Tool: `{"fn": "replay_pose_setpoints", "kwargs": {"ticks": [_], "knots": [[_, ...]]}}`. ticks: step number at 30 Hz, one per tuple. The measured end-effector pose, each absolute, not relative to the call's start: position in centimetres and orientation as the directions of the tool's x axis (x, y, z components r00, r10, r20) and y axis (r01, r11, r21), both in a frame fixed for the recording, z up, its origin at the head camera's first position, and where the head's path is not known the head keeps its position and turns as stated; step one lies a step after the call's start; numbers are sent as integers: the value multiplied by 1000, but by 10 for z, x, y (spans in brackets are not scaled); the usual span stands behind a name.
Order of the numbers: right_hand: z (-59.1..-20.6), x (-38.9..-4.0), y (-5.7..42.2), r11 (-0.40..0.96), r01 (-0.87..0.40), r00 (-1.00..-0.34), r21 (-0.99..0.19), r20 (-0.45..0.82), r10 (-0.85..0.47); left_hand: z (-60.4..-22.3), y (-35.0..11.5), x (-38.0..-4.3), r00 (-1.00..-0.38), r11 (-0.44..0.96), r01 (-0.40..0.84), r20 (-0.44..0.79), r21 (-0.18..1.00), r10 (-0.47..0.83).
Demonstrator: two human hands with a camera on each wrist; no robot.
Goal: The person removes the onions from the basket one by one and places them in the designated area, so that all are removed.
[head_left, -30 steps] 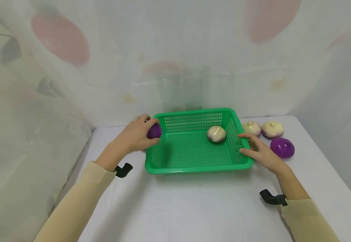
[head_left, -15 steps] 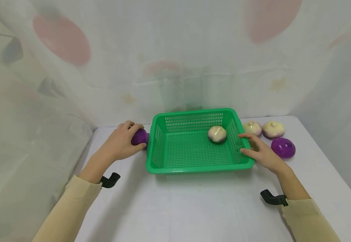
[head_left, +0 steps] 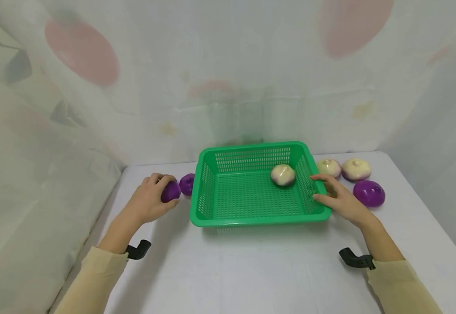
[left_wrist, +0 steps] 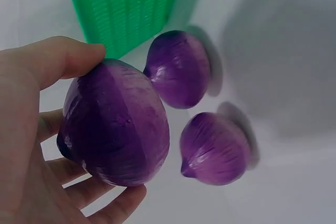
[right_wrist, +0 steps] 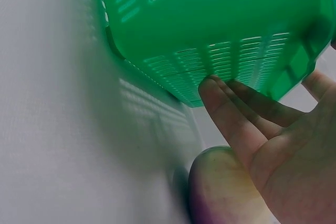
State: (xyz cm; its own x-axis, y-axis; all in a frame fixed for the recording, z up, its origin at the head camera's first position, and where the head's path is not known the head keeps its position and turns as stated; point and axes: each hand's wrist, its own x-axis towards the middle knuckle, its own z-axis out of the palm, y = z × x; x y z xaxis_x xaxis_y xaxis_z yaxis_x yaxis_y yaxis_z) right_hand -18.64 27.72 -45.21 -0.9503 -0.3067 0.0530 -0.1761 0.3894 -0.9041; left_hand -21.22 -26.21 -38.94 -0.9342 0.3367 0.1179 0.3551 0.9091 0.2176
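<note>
My left hand point(head_left: 149, 197) grips a purple onion point(left_wrist: 115, 124) left of the green basket point(head_left: 260, 221), thumb on one side and fingers on the other. Two more purple onions rest on the table in the left wrist view: one point(left_wrist: 178, 69) near the basket, the other point(left_wrist: 216, 149) farther off. The head view shows only one purple onion point(head_left: 187, 184) by the basket wall. At the basket's right end my right hand point(head_left: 341, 198) holds the rim, with several fingers against the outer wall. A cream onion with a purple-tinged base point(head_left: 282, 175) lies inside the basket.
Right of the basket lie two cream onions, one near point(head_left: 329, 167) and one farther right point(head_left: 356, 169), with a purple onion point(head_left: 369, 193) in front. A patterned cloth point(head_left: 228, 117) hangs behind the white table point(head_left: 251, 270).
My left hand has moved left and toward me, carrying the purple onion away from the basket's left rim. Another purple onion beside the basket has come into sight. My right hand stays put.
</note>
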Motion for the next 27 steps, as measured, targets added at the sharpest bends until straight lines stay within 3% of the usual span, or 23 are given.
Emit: {"fn": "replay_pose_setpoints", "kwargs": {"ticks": [27], "knots": [[-455, -188, 278, 382, -177, -950, -907, 56, -306, -454, -246, -201, -926, 890, 376, 72, 260, 370]]}}
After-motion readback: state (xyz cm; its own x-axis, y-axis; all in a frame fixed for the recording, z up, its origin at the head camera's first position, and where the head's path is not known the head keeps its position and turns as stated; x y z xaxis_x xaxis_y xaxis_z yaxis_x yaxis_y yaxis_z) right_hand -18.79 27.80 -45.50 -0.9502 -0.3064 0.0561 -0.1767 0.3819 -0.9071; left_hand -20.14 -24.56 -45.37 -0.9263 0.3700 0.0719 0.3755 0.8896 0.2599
